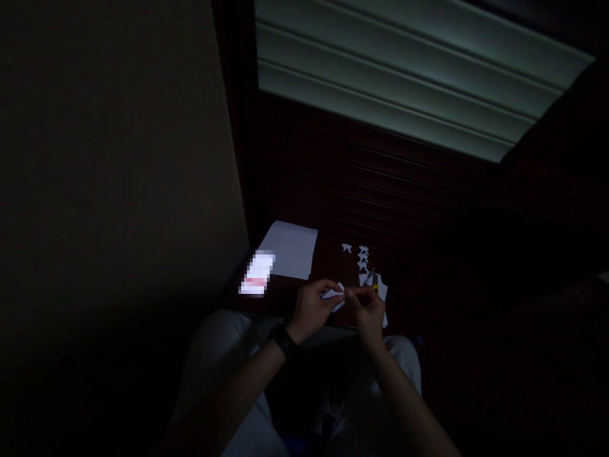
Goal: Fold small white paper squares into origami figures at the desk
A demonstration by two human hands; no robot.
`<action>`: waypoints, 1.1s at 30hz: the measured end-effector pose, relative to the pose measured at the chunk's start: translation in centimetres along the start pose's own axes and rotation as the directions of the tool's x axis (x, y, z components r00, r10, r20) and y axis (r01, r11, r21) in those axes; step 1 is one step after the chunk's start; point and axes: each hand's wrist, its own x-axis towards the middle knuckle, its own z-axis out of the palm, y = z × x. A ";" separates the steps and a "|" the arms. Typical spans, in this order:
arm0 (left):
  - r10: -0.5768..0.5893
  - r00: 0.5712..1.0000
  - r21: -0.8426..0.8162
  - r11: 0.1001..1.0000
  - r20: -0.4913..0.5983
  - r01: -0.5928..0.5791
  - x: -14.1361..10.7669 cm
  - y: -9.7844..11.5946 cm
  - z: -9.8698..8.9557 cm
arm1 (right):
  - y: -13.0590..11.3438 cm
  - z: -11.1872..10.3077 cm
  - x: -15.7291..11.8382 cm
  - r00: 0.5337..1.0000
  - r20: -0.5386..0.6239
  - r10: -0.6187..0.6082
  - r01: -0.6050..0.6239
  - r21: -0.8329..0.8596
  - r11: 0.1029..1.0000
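Low in the middle of the head view, my left hand (311, 308) is closed on a small piece of folded white paper (337, 304), holding it between thumb and fingers. My right hand (370, 312) pinches the same paper at its right edge, the fingertips almost meeting those of the left. Behind the right hand lies a cutting tool with a yellow part (375, 288) and a pointed blade, partly hidden. Under it are white paper pieces (383, 296). Beyond the hands sit several small cut or folded white paper shapes (363, 258), one of them apart to the left.
White paper sheets (292, 251) lie at the left of the dark table (328, 254). A lit, pixelated phone-like screen (257, 274) overlaps their edge. A wall (118, 127) rises on the left, and a slatted panel (380, 76) stands behind. The room is very dim.
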 end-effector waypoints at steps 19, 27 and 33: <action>-0.117 0.990 -0.218 0.967 0.075 0.131 0.2 -0.2 0.1 | -0.3 0.2 -0.1 0.998 -0.044 -0.053 0.046 -0.146 0.988; -0.127 0.985 -0.067 0.988 0.118 0.136 0.6 0.3 -0.9 | -0.4 0.1 0.2 0.997 0.064 -0.048 0.061 -0.228 0.972; -0.116 0.971 0.075 0.992 0.208 0.103 1.1 0.2 -1.5 | -1.2 -0.1 -0.2 0.962 0.251 -0.104 0.166 -0.240 0.957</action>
